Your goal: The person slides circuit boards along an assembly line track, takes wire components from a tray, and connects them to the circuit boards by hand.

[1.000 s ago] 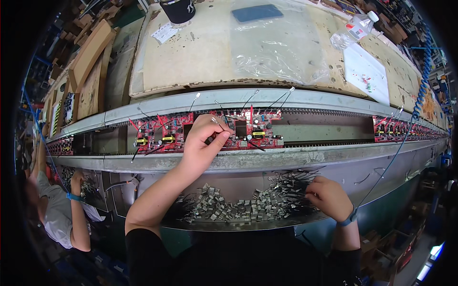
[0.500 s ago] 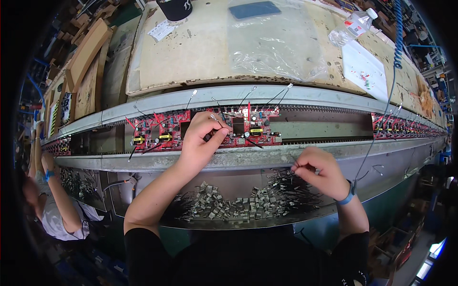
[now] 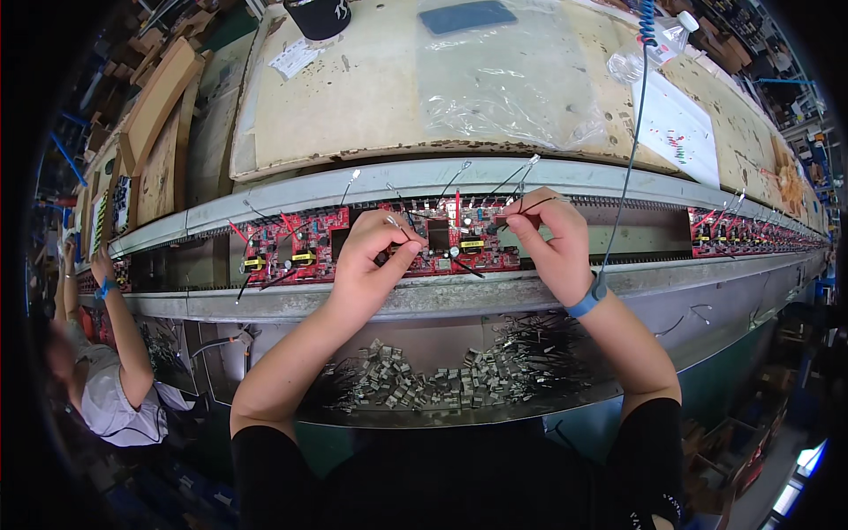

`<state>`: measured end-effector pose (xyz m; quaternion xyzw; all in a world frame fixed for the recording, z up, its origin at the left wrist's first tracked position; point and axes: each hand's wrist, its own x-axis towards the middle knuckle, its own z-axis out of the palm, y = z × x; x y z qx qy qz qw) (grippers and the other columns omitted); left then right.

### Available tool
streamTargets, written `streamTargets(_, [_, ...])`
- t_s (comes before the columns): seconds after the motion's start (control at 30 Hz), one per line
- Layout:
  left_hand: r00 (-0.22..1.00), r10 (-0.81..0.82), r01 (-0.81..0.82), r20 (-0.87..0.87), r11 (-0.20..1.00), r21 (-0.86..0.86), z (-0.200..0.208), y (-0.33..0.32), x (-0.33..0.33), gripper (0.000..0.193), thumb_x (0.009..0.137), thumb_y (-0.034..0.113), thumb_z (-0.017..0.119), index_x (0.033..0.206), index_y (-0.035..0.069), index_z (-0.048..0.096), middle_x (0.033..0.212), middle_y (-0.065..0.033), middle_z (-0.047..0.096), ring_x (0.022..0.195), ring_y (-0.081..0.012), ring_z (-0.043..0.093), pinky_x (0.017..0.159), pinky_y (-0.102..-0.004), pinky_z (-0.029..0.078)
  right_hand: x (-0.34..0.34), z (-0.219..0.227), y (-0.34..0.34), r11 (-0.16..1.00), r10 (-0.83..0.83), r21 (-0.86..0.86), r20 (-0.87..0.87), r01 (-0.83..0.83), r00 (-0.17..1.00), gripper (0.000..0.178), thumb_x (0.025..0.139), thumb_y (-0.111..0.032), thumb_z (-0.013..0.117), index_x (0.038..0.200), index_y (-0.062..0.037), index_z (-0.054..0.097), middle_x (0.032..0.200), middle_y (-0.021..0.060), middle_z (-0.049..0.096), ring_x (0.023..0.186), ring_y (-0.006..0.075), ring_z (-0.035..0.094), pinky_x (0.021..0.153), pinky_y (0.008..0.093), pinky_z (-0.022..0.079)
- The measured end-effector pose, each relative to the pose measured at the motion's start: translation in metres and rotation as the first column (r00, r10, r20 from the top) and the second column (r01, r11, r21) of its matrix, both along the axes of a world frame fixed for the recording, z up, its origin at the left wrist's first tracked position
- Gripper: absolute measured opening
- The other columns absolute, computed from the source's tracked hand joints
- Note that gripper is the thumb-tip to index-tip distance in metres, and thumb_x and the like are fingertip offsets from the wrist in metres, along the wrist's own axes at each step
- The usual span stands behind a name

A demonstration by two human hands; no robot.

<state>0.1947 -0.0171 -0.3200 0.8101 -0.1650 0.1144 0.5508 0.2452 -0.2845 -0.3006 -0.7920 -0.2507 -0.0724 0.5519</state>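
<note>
Red circuit boards (image 3: 318,225) with yellow-wrapped parts sit in the metal conveyor track (image 3: 415,296) in front of me. Over the middle boards my left hand (image 3: 367,261) is pinched on a thin black wire (image 3: 405,230). My right hand (image 3: 558,243), with a blue wrist strap (image 3: 586,299), pinches another black wire (image 3: 534,205) at the right end of the same group. Other wires with shiny metal ends stand up along the boards' far side. Where the pinched wires end is hidden by my fingers.
A steel tray (image 3: 442,331) below the track holds a heap of small metal-ended wire pieces (image 3: 424,380) and pliers (image 3: 243,344). A coiled cord (image 3: 640,115) hangs down to my right wrist. A plastic bottle (image 3: 658,49) lies at far right. A co-worker's arm (image 3: 128,340) reaches to the track at left.
My right hand has moved up from above the tray to the right end of the boards, and the cord has swung left with it. My left hand has barely moved.
</note>
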Motion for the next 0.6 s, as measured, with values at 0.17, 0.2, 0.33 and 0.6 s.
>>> streamTargets(0.17, [0.999, -0.040, 0.042, -0.012, 0.990, 0.134, 0.003, 0.002, 0.000, 0.006, 0.090, 0.001, 0.069, 0.095, 0.002, 0.071, 0.098, -0.0063, 0.066, 0.104, -0.0236, 0.060, 0.093, -0.0366, 0.046, -0.002, -0.002, 0.000, 0.998, 0.014, -0.067, 0.028, -0.012, 0.999, 0.004, 0.089, 0.000, 0.072, 0.093, 0.0005, 0.070, 0.094, 0.0080, 0.070, 0.079, 0.0178, 0.064, 0.068, 0.0275, 0.050])
streamTargets(0.2, [0.999, -0.045, 0.046, -0.012, 0.990, 0.134, 0.004, 0.002, -0.001, 0.006, 0.090, 0.001, 0.069, 0.095, 0.002, 0.071, 0.098, -0.0063, 0.066, 0.104, -0.0236, 0.060, 0.093, -0.0366, 0.046, -0.002, -0.003, 0.002, 0.997, 0.022, -0.080, 0.042, -0.018, 0.999, 0.004, 0.089, 0.000, 0.072, 0.092, 0.0003, 0.070, 0.094, 0.0081, 0.070, 0.081, 0.0187, 0.065, 0.067, 0.0279, 0.050])
streamTargets(0.33, [0.999, 0.036, -0.036, 0.005, 0.973, 0.228, 0.009, -0.003, -0.003, 0.009, 0.091, 0.005, 0.068, 0.097, 0.002, 0.072, 0.102, -0.0081, 0.065, 0.107, -0.0255, 0.058, 0.095, -0.0374, 0.045, -0.004, -0.003, 0.003, 0.993, -0.005, -0.118, 0.075, 0.014, 0.997, 0.005, 0.088, 0.000, 0.072, 0.092, 0.0004, 0.070, 0.094, 0.0085, 0.070, 0.082, 0.0201, 0.065, 0.067, 0.0288, 0.050])
streamTargets(0.6, [0.986, 0.166, -0.162, 0.006, 0.956, 0.243, 0.016, 0.008, -0.025, 0.032, 0.088, 0.006, 0.069, 0.120, 0.001, 0.063, 0.114, -0.0150, 0.059, 0.109, -0.0319, 0.055, 0.096, -0.0413, 0.043, -0.004, -0.004, 0.003, 0.990, -0.013, -0.135, 0.115, 0.029, 0.993, 0.006, 0.087, 0.000, 0.073, 0.092, 0.0016, 0.069, 0.093, 0.0108, 0.069, 0.084, 0.0238, 0.067, 0.071, 0.0319, 0.052])
